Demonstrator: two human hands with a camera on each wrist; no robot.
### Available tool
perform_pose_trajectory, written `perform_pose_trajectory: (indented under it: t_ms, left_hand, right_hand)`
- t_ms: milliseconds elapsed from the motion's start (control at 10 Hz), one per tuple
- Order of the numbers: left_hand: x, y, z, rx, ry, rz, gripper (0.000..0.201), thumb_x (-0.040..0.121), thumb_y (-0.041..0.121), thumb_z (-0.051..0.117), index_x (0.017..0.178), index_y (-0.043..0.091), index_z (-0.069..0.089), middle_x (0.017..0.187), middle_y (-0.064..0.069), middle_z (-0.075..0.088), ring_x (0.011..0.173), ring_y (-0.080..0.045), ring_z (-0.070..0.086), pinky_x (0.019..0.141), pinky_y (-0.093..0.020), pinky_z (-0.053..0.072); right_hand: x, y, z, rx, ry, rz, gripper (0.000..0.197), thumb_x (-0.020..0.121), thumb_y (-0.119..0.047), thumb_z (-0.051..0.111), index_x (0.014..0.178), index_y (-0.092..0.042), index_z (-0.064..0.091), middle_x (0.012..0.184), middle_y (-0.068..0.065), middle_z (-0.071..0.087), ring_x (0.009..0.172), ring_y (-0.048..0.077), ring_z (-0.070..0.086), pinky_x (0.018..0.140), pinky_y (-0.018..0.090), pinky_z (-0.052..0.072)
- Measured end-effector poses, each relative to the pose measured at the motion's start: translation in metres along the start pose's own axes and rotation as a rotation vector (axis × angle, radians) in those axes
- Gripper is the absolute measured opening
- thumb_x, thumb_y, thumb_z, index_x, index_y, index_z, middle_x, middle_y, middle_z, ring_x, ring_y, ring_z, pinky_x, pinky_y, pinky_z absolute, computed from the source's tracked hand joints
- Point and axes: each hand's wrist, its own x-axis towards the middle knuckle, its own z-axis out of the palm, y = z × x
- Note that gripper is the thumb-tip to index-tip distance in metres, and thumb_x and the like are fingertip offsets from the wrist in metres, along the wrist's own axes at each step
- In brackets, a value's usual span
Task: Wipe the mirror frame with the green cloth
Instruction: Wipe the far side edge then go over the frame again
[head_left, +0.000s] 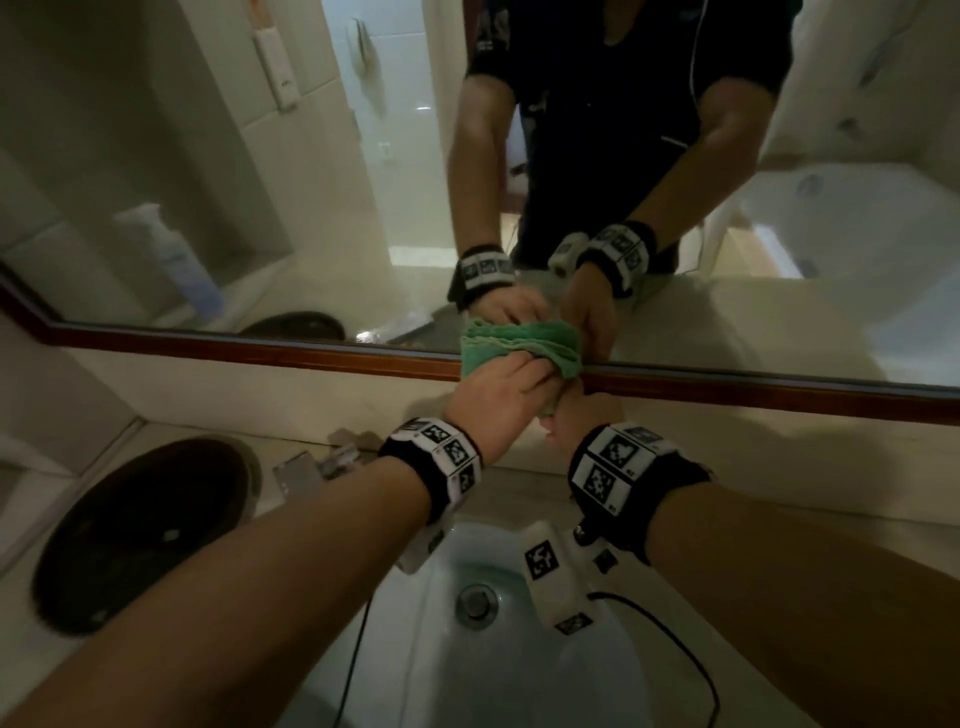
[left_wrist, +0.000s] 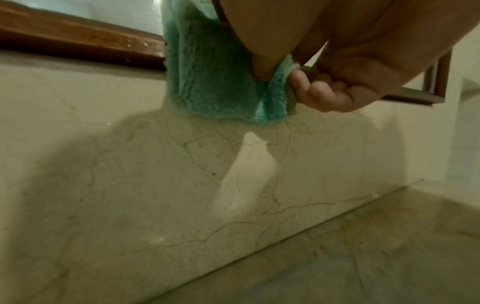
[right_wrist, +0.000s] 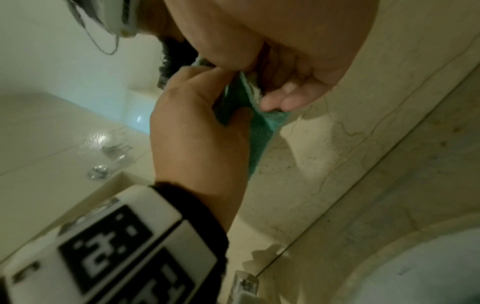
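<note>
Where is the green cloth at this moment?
In the head view, the green cloth lies against the bottom rail of the wooden mirror frame, above the sink, held by the left hand and right hand.

Bare forearms, black wristbands (head_left: 644, 499) with white black-patterned marker tiles, white wrist camera housing (head_left: 558, 577), thin black cable (head_left: 680, 649)

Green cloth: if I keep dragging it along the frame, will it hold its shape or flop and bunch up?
Probably floppy: the green cloth drapes over the wooden mirror frame and hangs limp below it. It looks like fluffy terry, so it should grip rather than slide. Its folded layers may shift; both the left hand and right hand pinch it.
</note>
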Motion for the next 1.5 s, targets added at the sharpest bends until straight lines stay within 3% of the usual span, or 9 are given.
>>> perform_pose_trajectory:
  t_ms: [200, 300, 400, 500, 700, 900, 1100, 1300, 1500]
  left_hand:
    - [-0.012, -0.034, -0.018, -0.048, -0.087, 0.091, 0.034, 0.085, 0.011, 0.043, 0.099, 0.005, 0.073, 0.098, -0.010, 0.070, 0.088, -0.025, 0.067, 0.073, -0.032, 0.056]
    - [-0.035, -0.068, -0.029, -0.034, -0.082, 0.142, 0.035, 0.083, 0.010, 0.042, 0.098, 0.006, 0.073, 0.097, -0.009, 0.070, 0.087, -0.024, 0.068, 0.078, -0.030, 0.053]
    - [-0.062, -0.109, -0.038, -0.058, -0.084, 0.164, 0.027, 0.083, 0.007, 0.053, 0.101, 0.005, 0.073, 0.102, -0.012, 0.070, 0.092, -0.027, 0.067, 0.083, -0.034, 0.054]
    - [-0.089, -0.148, -0.059, -0.108, -0.095, 0.182, 0.018, 0.081, 0.005, 0.062, 0.094, 0.001, 0.073, 0.099, -0.016, 0.070, 0.089, -0.030, 0.069, 0.079, -0.040, 0.057]
    - [-0.130, -0.206, -0.083, -0.105, -0.119, 0.173, 0.018, 0.077, 0.002, 0.070, 0.094, -0.001, 0.073, 0.098, -0.018, 0.071, 0.087, -0.033, 0.069, 0.081, -0.042, 0.055]
    - [-0.098, -0.164, -0.063, -0.131, -0.176, 0.136, 0.035, 0.067, -0.001, 0.078, 0.101, 0.002, 0.072, 0.105, -0.018, 0.068, 0.092, -0.035, 0.066, 0.081, -0.044, 0.056]
    - [-0.060, -0.108, -0.052, -0.178, -0.194, 0.148, 0.033, 0.071, 0.001, 0.072, 0.104, 0.004, 0.069, 0.107, -0.016, 0.066, 0.097, -0.035, 0.062, 0.087, -0.047, 0.051]
    - [-0.082, -0.134, -0.070, -0.100, -0.197, 0.153, 0.038, 0.066, -0.003, 0.071, 0.104, 0.002, 0.069, 0.103, -0.016, 0.067, 0.088, -0.034, 0.065, 0.082, -0.040, 0.054]
    - [-0.139, -0.202, -0.113, -0.084, -0.287, -0.070, 0.037, 0.073, -0.004, 0.068, 0.108, 0.005, 0.068, 0.110, -0.016, 0.064, 0.096, -0.035, 0.062, 0.086, -0.041, 0.050]
  right_hand:
    - [-0.003, -0.014, 0.021, -0.283, 0.122, 0.055, 0.055, 0.103, -0.029, 0.037, 0.145, 0.003, 0.022, 0.143, 0.022, 0.043, 0.125, 0.035, 0.049, 0.100, 0.038, 0.041]
    - [0.003, -0.007, 0.047, -0.112, 0.066, 0.045, 0.060, 0.095, -0.048, 0.040, 0.125, 0.002, 0.054, 0.121, 0.023, 0.062, 0.110, 0.036, 0.061, 0.097, 0.044, 0.051]
    - [0.002, -0.012, 0.085, -0.023, 0.064, 0.053, 0.065, 0.087, -0.056, 0.044, 0.114, 0.000, 0.062, 0.111, 0.021, 0.067, 0.104, 0.036, 0.065, 0.093, 0.047, 0.053]
    - [-0.008, -0.023, 0.123, -0.013, 0.020, 0.026, 0.066, 0.076, -0.060, 0.041, 0.107, -0.006, 0.064, 0.114, 0.020, 0.067, 0.106, 0.037, 0.064, 0.094, 0.049, 0.052]
    - [-0.014, -0.029, 0.167, -0.048, 0.056, -0.011, 0.058, 0.093, -0.048, 0.038, 0.116, 0.001, 0.060, 0.114, 0.022, 0.066, 0.107, 0.037, 0.063, 0.094, 0.048, 0.052]
    - [-0.011, -0.022, 0.158, -0.052, 0.176, 0.036, 0.049, 0.096, -0.042, 0.038, 0.117, -0.004, 0.060, 0.115, 0.020, 0.066, 0.105, 0.037, 0.063, 0.093, 0.050, 0.052]
    - [-0.039, -0.040, 0.126, 0.025, 0.301, 0.168, 0.052, 0.101, -0.029, 0.042, 0.144, -0.001, 0.030, 0.148, 0.022, 0.037, 0.134, 0.034, 0.041, 0.113, 0.038, 0.032]
    - [-0.009, -0.030, 0.138, 0.020, 0.308, 0.123, 0.059, 0.089, -0.047, 0.044, 0.121, 0.000, 0.058, 0.116, 0.022, 0.064, 0.104, 0.041, 0.062, 0.090, 0.050, 0.053]
    - [-0.014, -0.043, 0.171, -0.099, 0.020, 0.018, 0.049, 0.099, -0.034, 0.033, 0.127, 0.002, 0.051, 0.126, 0.021, 0.059, 0.115, 0.036, 0.058, 0.098, 0.047, 0.048]
